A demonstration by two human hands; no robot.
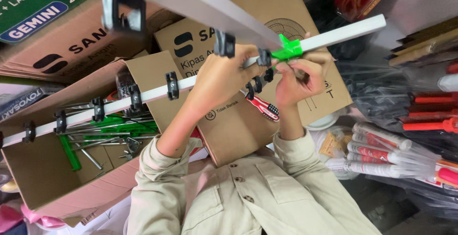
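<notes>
Long white rail (143, 94) slanting across the view, from lower left up to upper right, studded with black clips (172, 85) along its length. Left hand (222, 75) wrapped over the rail near its middle, fingers closed around it. Right hand (298, 75) just right of the left, fingers curled shut under the rail at a green plastic fitting (287, 50) that sits on the rail; whether pinching the fitting or something smaller, cannot tell. Red-handled screwdriver (263, 107) hanging just below the rail, between the two wrists. Open cardboard box (57, 168) under the rail's lower left end, holding metal rods and green parts (114, 130). More cardboard boxes (229, 39) stacked behind the rail. Tubes with red caps (381, 151) in clear wrap well to the right of the rail.
</notes>
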